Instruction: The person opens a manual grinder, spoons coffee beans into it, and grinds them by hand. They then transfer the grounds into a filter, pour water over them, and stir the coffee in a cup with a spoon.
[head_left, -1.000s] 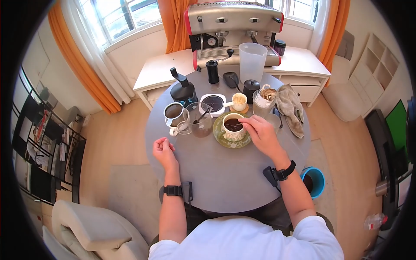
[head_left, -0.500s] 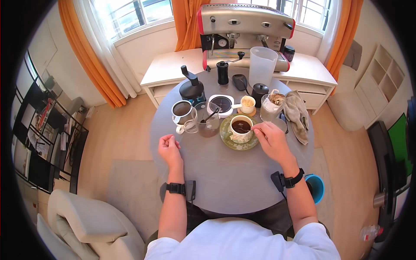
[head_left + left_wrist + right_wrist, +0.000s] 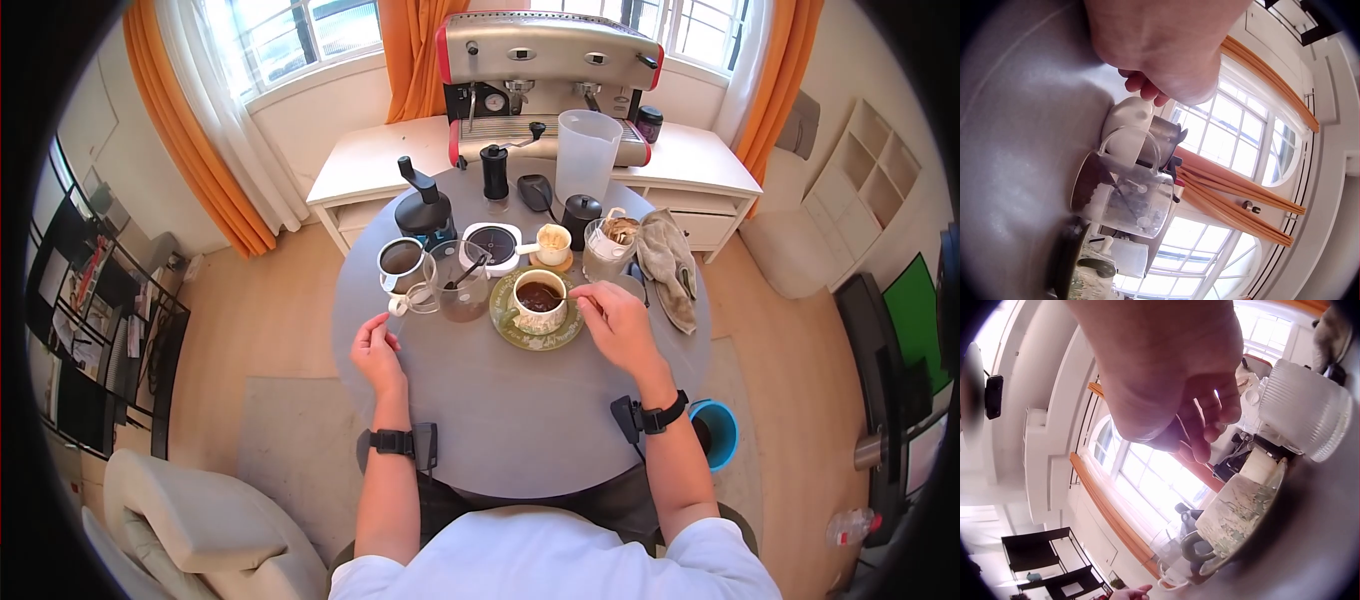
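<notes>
A patterned cup of dark coffee [image 3: 538, 297] stands on a green saucer [image 3: 508, 330]. My right hand [image 3: 618, 322] is at the cup's right rim, thumb and forefinger pinching the thin handle of a spoon [image 3: 567, 298]; its bowl is hidden in the coffee. In the right wrist view the other fingers hang over the cup [image 3: 1235, 515]. My left hand [image 3: 376, 352], fingers loosely curled around nothing, lies near the table's left side. Just beyond it are a white mug [image 3: 400, 303] and a clear glass jug [image 3: 1141, 203] with a dark stick inside.
Behind the cup are a small scale [image 3: 492, 246], a white dripper with a handle [image 3: 552, 243], a black canister [image 3: 580, 212] and hand grinders [image 3: 494, 172]. To the right lie a glass with a used filter [image 3: 608, 250] and a grey cloth [image 3: 666, 270]. An espresso machine [image 3: 550, 65] stands beyond.
The right hand has shifted a little right and down from over the cup, moving the spoon in the coffee. The left hand stays nearly still; the head view has swayed slightly.
</notes>
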{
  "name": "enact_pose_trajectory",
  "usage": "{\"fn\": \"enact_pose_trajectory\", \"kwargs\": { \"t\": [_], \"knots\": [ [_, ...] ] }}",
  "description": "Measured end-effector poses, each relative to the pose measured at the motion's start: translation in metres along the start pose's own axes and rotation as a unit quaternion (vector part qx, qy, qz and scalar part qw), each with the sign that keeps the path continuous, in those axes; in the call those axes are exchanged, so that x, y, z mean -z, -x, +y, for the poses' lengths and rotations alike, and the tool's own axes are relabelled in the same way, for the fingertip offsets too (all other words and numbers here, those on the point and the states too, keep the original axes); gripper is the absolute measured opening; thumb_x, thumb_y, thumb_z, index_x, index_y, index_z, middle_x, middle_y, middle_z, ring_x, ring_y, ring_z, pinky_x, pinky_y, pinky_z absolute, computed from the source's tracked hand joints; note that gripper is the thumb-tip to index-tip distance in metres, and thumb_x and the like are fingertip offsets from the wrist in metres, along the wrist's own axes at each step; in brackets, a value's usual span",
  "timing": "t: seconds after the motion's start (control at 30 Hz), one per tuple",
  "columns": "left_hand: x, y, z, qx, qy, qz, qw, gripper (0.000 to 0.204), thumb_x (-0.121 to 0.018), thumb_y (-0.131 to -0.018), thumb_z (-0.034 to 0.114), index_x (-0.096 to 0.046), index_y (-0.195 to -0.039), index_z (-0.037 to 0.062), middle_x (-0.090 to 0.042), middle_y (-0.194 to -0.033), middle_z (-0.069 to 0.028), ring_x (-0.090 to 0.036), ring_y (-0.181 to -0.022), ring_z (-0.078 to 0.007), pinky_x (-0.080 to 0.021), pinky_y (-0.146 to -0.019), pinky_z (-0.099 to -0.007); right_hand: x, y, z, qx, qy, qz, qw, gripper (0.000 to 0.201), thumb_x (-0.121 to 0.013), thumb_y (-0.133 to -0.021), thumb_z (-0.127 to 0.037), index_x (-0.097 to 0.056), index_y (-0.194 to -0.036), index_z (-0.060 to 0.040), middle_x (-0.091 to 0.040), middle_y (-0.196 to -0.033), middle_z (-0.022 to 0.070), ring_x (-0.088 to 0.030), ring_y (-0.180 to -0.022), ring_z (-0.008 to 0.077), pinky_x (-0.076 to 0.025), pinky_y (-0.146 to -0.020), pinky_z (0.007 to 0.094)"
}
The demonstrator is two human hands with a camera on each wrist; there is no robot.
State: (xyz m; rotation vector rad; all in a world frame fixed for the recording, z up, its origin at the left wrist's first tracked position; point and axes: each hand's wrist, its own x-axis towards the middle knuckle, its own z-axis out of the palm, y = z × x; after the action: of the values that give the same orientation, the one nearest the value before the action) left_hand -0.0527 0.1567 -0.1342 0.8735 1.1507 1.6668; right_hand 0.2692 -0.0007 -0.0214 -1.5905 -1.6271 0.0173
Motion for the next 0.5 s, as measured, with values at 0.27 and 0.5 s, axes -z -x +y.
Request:
{"fn": "enact_pose_trajectory", "kwargs": {
  "t": [0.27,0.5],
  "knots": [
    [0.006,-0.006,-0.011,-0.03,0.008,-0.021,0.999,0.023,-0.05,-0.094,-0.004,-0.068,-0.084,0.0052,-0.056,-0.067,-0.0007,-0.05,-0.057,-0.009,-0.037,-0.053,-0.0233,-0.02,0.001,-0.012,-0.02,-0.107,-0.027,0.994,0.016,-0.067,-0.099,-0.012,-0.075,-0.109,-0.0023,-0.074,-0.093,0.0152,-0.072,-0.082,0.0284,-0.056,-0.072,0.0381],
    [0.003,-0.004,-0.008,-0.028,0.014,-0.027,0.999,0.024,-0.04,-0.09,-0.006,-0.053,-0.074,0.0059,-0.052,-0.067,-0.0024,-0.047,-0.058,-0.0109,-0.037,-0.054,-0.0257,-0.026,-0.008,0.01,-0.033,-0.108,0.024,0.993,0.019,-0.062,-0.105,-0.014,-0.074,-0.112,-0.0001,-0.074,-0.095,0.0165,-0.072,-0.086,0.0311,-0.056,-0.079,0.0397]
  ]
}}
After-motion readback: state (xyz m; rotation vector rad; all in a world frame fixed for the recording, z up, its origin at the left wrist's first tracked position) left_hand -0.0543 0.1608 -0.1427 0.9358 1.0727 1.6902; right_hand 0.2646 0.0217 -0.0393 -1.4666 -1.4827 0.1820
